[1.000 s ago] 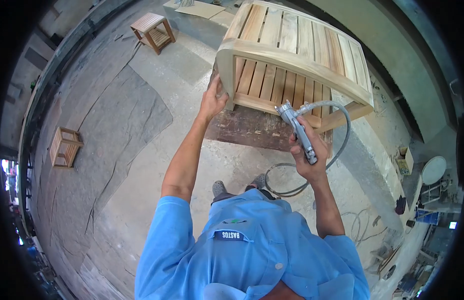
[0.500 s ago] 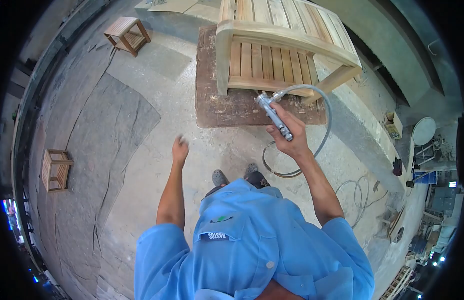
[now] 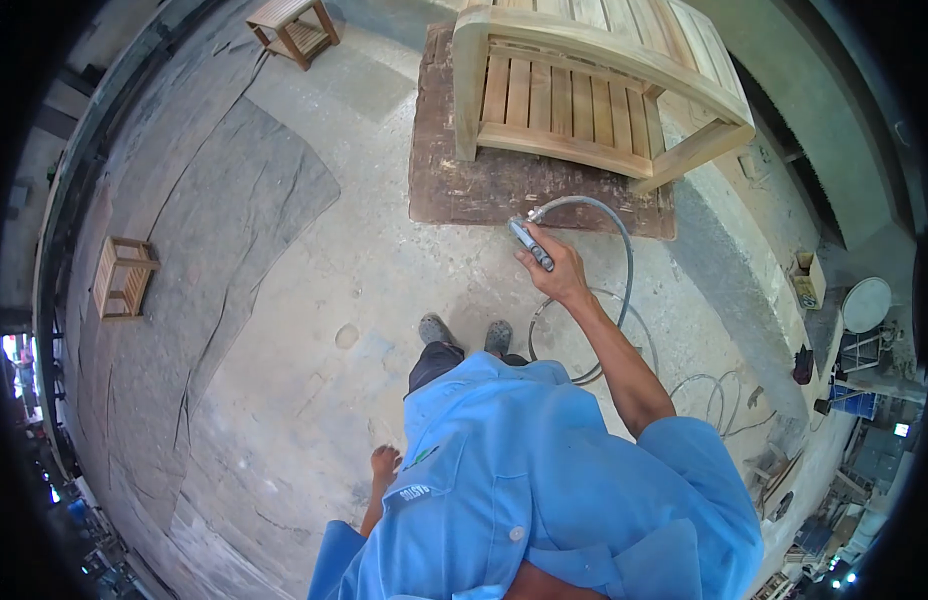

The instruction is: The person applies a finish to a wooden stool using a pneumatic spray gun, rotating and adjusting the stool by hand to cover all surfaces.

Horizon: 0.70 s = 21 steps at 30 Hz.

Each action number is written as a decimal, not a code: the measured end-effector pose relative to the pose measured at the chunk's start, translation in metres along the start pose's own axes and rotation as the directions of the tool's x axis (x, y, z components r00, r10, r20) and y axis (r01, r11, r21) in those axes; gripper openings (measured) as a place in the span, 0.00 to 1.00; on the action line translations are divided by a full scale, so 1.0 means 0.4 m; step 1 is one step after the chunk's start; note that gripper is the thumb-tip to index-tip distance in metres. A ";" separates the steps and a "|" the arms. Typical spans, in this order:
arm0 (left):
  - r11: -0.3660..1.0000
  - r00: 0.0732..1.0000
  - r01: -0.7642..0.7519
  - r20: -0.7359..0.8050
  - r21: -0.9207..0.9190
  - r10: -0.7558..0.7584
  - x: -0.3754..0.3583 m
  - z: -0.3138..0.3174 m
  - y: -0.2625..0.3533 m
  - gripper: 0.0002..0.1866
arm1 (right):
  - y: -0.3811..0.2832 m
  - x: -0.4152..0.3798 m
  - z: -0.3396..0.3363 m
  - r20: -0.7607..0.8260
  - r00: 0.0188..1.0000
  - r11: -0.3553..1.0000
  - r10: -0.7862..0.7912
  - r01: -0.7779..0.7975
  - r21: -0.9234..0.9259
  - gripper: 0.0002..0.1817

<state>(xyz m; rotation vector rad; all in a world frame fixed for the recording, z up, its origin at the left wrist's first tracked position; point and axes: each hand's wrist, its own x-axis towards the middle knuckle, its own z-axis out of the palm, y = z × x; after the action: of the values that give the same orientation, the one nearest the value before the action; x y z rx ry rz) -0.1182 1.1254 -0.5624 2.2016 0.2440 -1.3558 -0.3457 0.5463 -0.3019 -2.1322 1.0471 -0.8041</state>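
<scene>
My right hand (image 3: 559,266) is wrapped round a silver spray gun (image 3: 529,243), held over the floor just in front of a brown mat. A grey hose (image 3: 626,262) runs from the gun, bends to the right and loops down behind my forearm. Low by my left side hangs my left hand (image 3: 385,463), its fingers loosely bent and partly apart, with nothing in it. Beyond the gun a pale slatted wooden table (image 3: 574,150) with a lower shelf stands on the brown mat (image 3: 544,207), apart from both hands.
Two small slatted wooden stools stand to the left, one stool (image 3: 292,32) farther off and another stool (image 3: 126,278) nearer the wall. A dark sheet (image 3: 234,190) covers part of the floor. More hose (image 3: 712,392) lies coiled at right, near a cardboard box (image 3: 808,280).
My right hand has drawn the spray gun back from the wooden table, toward me. My left hand has dropped down to my side. The view has shifted, so the table appears higher and farther right.
</scene>
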 end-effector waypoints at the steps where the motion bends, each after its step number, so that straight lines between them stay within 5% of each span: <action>1: 0.999 0.999 -0.035 0.023 0.018 0.034 -0.037 0.017 0.054 0.16 | 0.012 -0.003 0.012 0.008 1.000 1.000 0.010 -0.010 -0.011 0.28; 5: 0.993 0.992 -0.121 0.040 0.008 0.121 -0.160 0.035 0.312 0.31 | -0.042 0.006 0.006 0.016 0.993 0.991 0.120 -0.120 0.055 0.28; 11: 0.967 0.970 -0.243 -0.048 -0.076 0.240 -0.082 -0.123 0.443 0.30 | -0.232 0.026 -0.090 -0.220 0.969 0.988 -0.111 0.132 0.082 0.29; 18: 0.977 0.982 -0.187 -0.040 -0.102 0.184 0.019 -0.253 0.429 0.31 | -0.458 0.024 -0.184 -0.414 0.869 0.954 -0.270 0.300 0.008 0.33; 21: 0.980 0.985 -0.173 -0.008 -0.102 0.174 0.035 -0.258 0.392 0.29 | -0.483 0.029 -0.163 -0.412 0.878 0.966 -0.244 0.256 -0.026 0.33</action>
<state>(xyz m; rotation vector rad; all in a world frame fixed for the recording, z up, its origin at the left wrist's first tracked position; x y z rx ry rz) 0.0338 1.0469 -0.4838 2.0846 0.1152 -1.2222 -0.3010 0.6143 -0.1147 -2.1491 0.9590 -1.4372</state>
